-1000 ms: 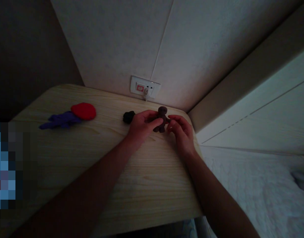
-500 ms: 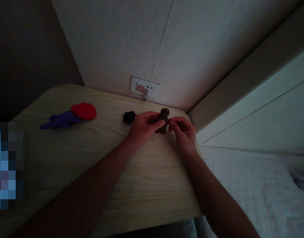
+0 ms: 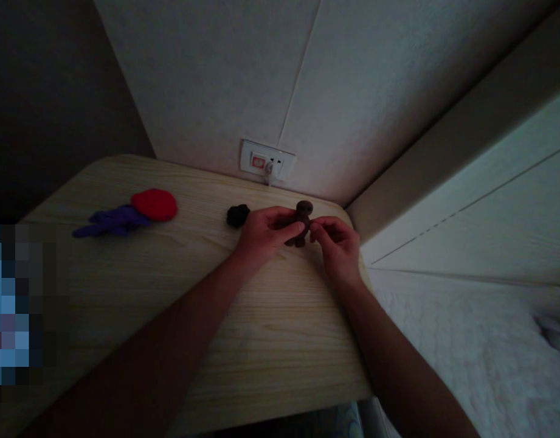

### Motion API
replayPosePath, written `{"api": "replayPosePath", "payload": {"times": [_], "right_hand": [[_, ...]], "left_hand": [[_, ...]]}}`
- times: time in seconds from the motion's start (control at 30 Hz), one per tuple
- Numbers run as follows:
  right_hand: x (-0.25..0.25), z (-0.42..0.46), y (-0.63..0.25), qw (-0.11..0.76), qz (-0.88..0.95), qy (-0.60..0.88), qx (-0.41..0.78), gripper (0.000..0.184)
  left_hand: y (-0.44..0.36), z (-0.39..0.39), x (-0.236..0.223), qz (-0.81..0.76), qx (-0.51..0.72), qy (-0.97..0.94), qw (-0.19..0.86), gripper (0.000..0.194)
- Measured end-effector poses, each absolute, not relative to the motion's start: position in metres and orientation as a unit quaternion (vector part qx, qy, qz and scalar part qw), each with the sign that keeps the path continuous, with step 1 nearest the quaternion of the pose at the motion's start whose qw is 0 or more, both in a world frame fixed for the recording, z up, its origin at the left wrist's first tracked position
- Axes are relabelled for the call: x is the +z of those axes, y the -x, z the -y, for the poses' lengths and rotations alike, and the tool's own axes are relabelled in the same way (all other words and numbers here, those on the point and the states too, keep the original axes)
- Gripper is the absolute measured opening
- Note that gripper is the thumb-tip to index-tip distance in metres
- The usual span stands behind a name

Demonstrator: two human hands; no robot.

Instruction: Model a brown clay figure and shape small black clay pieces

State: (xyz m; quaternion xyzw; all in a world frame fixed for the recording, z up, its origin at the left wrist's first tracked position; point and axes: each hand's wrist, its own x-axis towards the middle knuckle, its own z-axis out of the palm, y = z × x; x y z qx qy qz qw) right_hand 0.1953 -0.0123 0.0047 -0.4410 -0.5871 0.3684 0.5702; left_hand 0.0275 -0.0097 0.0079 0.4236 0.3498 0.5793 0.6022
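white wall socket (image 3: 267,159), pale wooden tabletop (image 3: 270,328)

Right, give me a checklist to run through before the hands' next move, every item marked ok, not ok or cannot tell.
1. Left hand holding the brown figure: ok, thumb across its body.
2. Right hand at the figure's side: ok, thumb and finger pinched there.
3. Figure's head in sight: ok.
4. Figure lifted off the table: cannot tell from this angle.
5. Black lump apart from the left hand: cannot tell, they meet in the view.
6. Red disc not overlapping the purple piece: not ok, it covers one end.
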Motion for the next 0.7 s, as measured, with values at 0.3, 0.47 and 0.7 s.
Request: {"api": "replayPosePath", "payload": {"times": [0.3,0.47,0.7], "right_hand": [[0.0049,0.0129,-0.1953,0.563,0.595,0.442,0.365,0.017],[0.007,0.0154,-0.1941,0.565,0.607,0.449,0.332,0.018],[0.0082,0.016,-0.1929,0.578,0.605,0.432,0.338,0.013]], "left_hand": [[-0.0274,0.01,0.0071,-0.351,0.575,-0.421,0.607,0.035],[-0.0273,0.0091,0.0062,-0.347,0.572,-0.426,0.609,0.032],[-0.0278,0.0095,0.0065,-0.349,0.576,-0.424,0.606,0.031]]}}
